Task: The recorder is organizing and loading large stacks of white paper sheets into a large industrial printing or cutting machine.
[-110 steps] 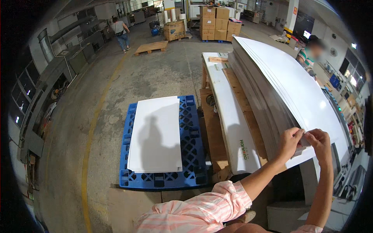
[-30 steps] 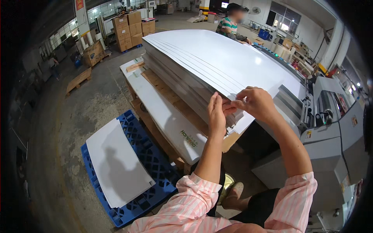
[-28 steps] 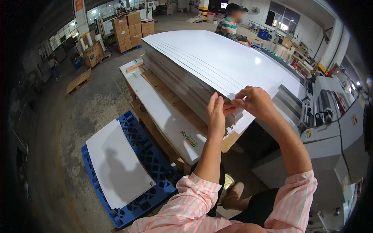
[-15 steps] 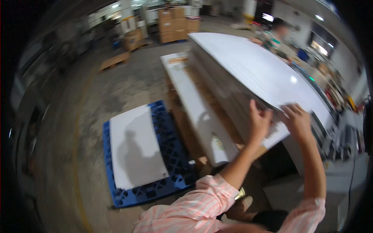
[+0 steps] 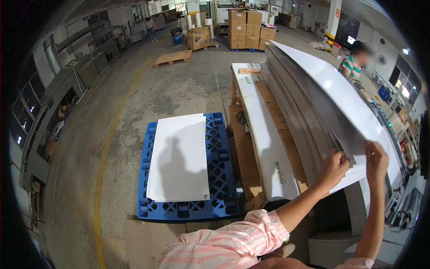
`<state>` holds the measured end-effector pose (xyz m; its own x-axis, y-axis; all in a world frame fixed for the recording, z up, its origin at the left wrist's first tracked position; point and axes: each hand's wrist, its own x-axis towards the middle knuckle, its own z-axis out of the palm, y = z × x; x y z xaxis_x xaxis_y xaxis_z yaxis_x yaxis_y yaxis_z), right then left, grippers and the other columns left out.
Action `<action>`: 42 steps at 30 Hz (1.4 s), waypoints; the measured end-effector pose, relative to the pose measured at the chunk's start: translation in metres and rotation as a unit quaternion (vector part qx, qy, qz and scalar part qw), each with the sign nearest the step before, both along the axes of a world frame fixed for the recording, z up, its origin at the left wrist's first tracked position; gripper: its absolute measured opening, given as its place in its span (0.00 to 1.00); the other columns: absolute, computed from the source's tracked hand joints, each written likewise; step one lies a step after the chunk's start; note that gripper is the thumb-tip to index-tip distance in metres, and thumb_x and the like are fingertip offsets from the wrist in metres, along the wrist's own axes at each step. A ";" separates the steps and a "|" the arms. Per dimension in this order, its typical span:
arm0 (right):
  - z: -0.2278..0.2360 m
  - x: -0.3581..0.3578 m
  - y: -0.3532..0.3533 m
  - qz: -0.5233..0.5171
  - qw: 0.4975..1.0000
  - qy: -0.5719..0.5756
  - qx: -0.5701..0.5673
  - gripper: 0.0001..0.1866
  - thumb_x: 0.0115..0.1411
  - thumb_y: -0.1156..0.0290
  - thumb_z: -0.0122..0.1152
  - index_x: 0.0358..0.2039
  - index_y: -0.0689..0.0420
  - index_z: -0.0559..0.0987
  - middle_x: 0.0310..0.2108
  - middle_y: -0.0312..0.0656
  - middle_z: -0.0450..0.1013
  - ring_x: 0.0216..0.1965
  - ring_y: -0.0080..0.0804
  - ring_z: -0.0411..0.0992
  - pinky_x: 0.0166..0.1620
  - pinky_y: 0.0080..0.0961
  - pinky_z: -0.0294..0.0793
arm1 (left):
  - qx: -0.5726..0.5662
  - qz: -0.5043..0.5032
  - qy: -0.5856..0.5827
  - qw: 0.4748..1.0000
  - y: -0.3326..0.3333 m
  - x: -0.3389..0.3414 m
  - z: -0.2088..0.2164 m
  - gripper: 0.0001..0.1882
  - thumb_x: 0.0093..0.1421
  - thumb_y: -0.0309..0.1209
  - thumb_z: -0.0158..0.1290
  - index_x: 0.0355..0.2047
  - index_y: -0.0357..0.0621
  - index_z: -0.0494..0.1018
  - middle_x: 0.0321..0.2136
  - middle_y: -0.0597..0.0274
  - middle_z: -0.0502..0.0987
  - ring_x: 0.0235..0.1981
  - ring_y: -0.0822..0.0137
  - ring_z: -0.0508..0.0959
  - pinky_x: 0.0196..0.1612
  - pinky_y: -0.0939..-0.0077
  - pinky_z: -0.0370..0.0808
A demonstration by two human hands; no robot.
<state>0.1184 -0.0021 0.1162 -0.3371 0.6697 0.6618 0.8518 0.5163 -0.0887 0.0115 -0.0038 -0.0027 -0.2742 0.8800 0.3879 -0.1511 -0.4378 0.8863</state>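
A large white sheet (image 5: 331, 85) lies as the top layer of a tall stack of sheets (image 5: 300, 103) on my right. Its near edge is lifted, so a grey underside shows over the pile. My right hand (image 5: 377, 161) pinches the raised near corner of that sheet. Lower and to the left, my left hand (image 5: 334, 170) is closed with curled fingers at the near corner of the stack; what lies between them, if anything, is hidden. The stack stands beside a long white board (image 5: 264, 134) with a green print.
On the floor to the left, a blue plastic pallet (image 5: 219, 157) carries white sheets (image 5: 179, 157). Farther off stand stacked cartons (image 5: 245, 30) and a wooden pallet (image 5: 174, 57). Beyond the stack is another person (image 5: 351, 67). Machine parts (image 5: 405, 206) stand at the right.
The near edge of the top sheet has risen, opening a wider gap above the pile. My hands have moved apart, the right one higher than the left. My view has swung leftward.
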 end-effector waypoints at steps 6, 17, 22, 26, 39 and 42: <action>-0.023 -0.002 -0.001 -0.026 0.992 -0.048 -0.118 0.10 0.54 0.68 0.54 0.27 0.63 0.75 0.22 0.47 0.69 0.24 0.44 0.68 0.28 0.31 0.65 | 0.007 0.057 0.048 0.997 0.001 0.003 -0.001 0.09 0.54 0.29 0.49 0.24 0.33 0.66 0.24 0.54 0.65 0.26 0.61 0.70 0.29 0.69 0.66; -0.011 -0.011 0.005 0.034 0.997 -0.053 -0.049 0.08 0.52 0.71 0.54 0.30 0.60 0.77 0.24 0.48 0.71 0.28 0.46 0.71 0.31 0.31 0.69 | -0.015 -0.079 -0.043 0.996 -0.001 -0.008 0.011 0.14 0.59 0.34 0.44 0.36 0.36 0.73 0.27 0.47 0.74 0.31 0.57 0.75 0.33 0.68 0.69; 0.020 -0.004 0.014 -0.020 0.992 0.120 -0.023 0.10 0.57 0.67 0.53 0.29 0.61 0.75 0.19 0.46 0.68 0.21 0.27 0.66 0.27 0.24 0.65 | -0.004 -0.006 0.005 1.000 0.004 -0.002 -0.002 0.11 0.54 0.27 0.48 0.37 0.36 0.73 0.33 0.46 0.73 0.34 0.56 0.76 0.35 0.67 0.71; -0.016 -0.004 -0.004 -0.007 1.000 -0.006 -0.003 0.06 0.55 0.70 0.53 0.30 0.58 0.75 0.23 0.46 0.69 0.26 0.44 0.70 0.30 0.30 0.67 | -0.029 -0.023 0.020 0.999 0.005 0.001 -0.002 0.10 0.54 0.27 0.48 0.36 0.36 0.73 0.36 0.48 0.73 0.35 0.55 0.76 0.35 0.67 0.71; -0.017 -0.029 -0.030 -0.016 0.992 -0.019 -0.125 0.09 0.52 0.66 0.55 0.26 0.59 0.79 0.23 0.42 0.72 0.30 0.38 0.70 0.32 0.31 0.68 | -0.001 -0.117 -0.276 0.954 0.002 -0.008 -0.001 0.30 0.64 0.37 0.39 0.60 0.37 0.43 0.28 0.60 0.68 0.29 0.73 0.70 0.33 0.80 0.69; -0.015 -0.031 -0.026 -0.001 0.990 -0.056 -0.129 0.10 0.53 0.67 0.55 0.26 0.59 0.79 0.23 0.42 0.72 0.27 0.37 0.70 0.31 0.31 0.68 | -0.008 -0.138 -0.331 0.934 0.007 -0.007 -0.007 0.30 0.63 0.36 0.41 0.60 0.36 0.44 0.28 0.60 0.69 0.28 0.75 0.71 0.30 0.82 0.70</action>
<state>0.0873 -0.0283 0.1010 -0.3981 0.8118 0.4272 0.8644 0.4879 -0.1216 0.0049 0.0028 -0.0096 -0.2107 0.9570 0.1994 -0.7729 -0.2879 0.5654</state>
